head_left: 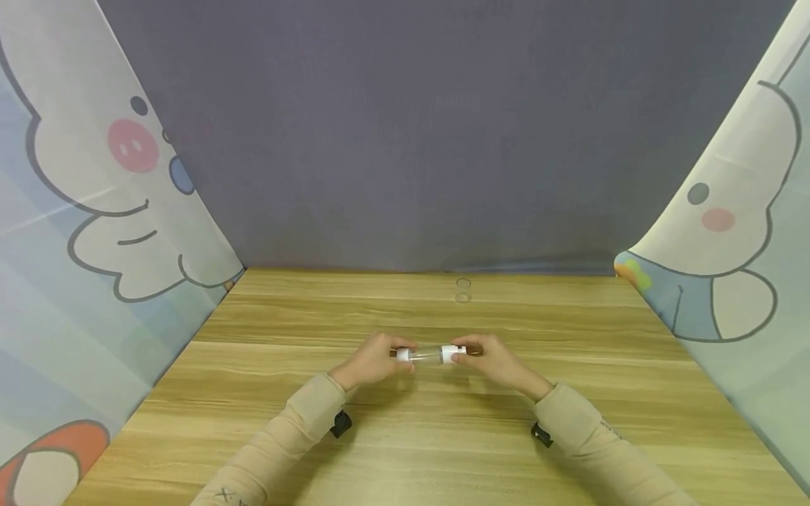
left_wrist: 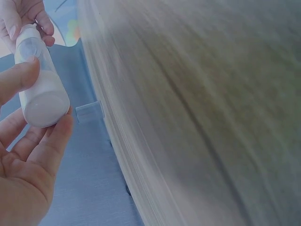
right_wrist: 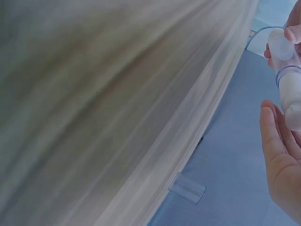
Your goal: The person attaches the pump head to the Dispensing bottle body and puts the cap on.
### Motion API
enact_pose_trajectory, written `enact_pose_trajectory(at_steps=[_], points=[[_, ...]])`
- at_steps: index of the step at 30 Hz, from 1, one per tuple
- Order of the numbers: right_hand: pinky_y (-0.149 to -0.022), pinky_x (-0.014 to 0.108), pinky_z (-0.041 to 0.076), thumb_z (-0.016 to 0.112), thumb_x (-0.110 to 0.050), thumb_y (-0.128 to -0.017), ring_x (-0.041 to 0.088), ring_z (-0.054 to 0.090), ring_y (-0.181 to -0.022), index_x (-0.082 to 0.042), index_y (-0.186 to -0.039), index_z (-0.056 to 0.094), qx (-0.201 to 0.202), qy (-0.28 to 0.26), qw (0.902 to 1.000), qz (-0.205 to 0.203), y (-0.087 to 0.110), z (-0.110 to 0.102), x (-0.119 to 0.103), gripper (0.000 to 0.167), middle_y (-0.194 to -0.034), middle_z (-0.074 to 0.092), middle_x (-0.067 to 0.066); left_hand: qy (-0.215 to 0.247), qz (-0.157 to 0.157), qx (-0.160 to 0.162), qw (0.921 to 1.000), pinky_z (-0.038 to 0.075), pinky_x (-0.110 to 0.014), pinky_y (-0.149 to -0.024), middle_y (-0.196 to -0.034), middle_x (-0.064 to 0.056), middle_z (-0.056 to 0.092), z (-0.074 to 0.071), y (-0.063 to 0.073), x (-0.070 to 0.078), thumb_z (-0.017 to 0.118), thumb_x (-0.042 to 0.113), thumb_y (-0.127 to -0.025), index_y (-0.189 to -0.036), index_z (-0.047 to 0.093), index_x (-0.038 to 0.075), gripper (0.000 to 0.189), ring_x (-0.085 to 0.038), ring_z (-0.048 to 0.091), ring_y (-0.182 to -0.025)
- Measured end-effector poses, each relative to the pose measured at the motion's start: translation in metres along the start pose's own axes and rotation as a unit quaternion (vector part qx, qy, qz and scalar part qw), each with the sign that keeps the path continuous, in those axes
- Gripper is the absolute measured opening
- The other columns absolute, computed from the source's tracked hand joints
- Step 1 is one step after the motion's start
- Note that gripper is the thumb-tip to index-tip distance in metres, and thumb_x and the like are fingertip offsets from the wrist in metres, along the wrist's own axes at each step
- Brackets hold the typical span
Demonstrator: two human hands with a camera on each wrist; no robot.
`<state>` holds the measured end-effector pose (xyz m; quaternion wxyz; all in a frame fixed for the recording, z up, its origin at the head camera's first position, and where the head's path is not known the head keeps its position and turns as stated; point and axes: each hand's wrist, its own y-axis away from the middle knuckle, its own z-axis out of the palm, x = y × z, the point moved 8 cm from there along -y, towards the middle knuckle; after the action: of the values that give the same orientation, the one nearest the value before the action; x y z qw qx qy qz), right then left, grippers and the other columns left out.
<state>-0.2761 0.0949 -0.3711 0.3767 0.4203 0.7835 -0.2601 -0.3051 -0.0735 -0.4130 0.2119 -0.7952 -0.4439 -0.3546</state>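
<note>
A clear cylindrical pump bottle (head_left: 425,356) with white ends is held lengthwise between both hands, above the middle of the table. My left hand (head_left: 373,360) pinches its white base end (left_wrist: 46,108) between thumb and fingers. At the other end, my right hand (head_left: 496,362) grips the white collar (head_left: 449,353), with thumb and fingers on opposite sides. In the right wrist view, the rounded white tip (right_wrist: 293,118) faces the camera near the right fingers, and part of that hand is cut off. The bottle's see-through middle shows no visible contents.
Toward the back edge of the wooden table (head_left: 304,309) stands a small clear cylindrical cap (head_left: 463,290). A dark grey cloth wall (head_left: 430,140) rises behind, with cartoon-printed curtains (head_left: 747,211) at both sides. Black wrist devices (head_left: 342,424) hang under the sleeves.
</note>
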Motion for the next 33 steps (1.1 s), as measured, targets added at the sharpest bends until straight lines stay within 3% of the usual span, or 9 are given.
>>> enact_pose_trajectory(at_steps=[10,15,25,33], points=[[-0.081,0.033,0.054,0.062,-0.020,-0.087,0.035,0.060,-0.102,0.006,-0.120,0.055,0.006,-0.012,0.9999,-0.005,-0.010,0.003,0.038,0.042,-0.118,0.057,0.026,-0.001,-0.014,-0.002,0.9999,0.054,-0.020,-0.072,-0.122,-0.014,0.059,0.000,0.000,-0.003,0.070,0.017,-0.081,-0.119,0.059,0.002,0.042,-0.024,0.061,-0.100],[-0.082,0.032,0.054,0.064,-0.021,-0.086,0.036,0.060,-0.102,0.005,-0.119,0.056,0.002,-0.013,0.9998,-0.012,-0.012,0.002,0.038,0.043,-0.118,0.056,0.026,0.004,-0.014,-0.002,0.9999,0.054,-0.021,-0.073,-0.122,-0.015,0.058,0.000,0.001,-0.003,0.070,0.016,-0.081,-0.119,0.059,0.002,0.043,-0.025,0.061,-0.102],[-0.085,0.032,0.052,0.066,-0.010,-0.084,0.035,0.058,-0.104,0.007,-0.116,0.057,0.009,-0.019,0.9995,-0.024,-0.012,0.001,0.037,0.038,-0.116,0.058,0.025,0.002,-0.006,0.002,1.0000,0.055,-0.023,-0.073,-0.122,-0.017,0.058,-0.002,0.002,0.001,0.069,0.015,-0.081,-0.119,0.059,-0.001,0.042,-0.026,0.061,-0.101],[-0.081,0.027,0.054,0.067,-0.008,-0.082,0.036,0.059,-0.102,0.007,-0.116,0.057,0.009,-0.030,0.9994,-0.012,-0.012,0.001,0.036,0.038,-0.117,0.056,0.027,-0.010,-0.005,0.000,0.9999,0.055,-0.028,-0.078,-0.121,-0.017,0.059,-0.002,0.002,0.001,0.069,0.019,-0.081,-0.120,0.059,0.001,0.043,-0.027,0.061,-0.102]])
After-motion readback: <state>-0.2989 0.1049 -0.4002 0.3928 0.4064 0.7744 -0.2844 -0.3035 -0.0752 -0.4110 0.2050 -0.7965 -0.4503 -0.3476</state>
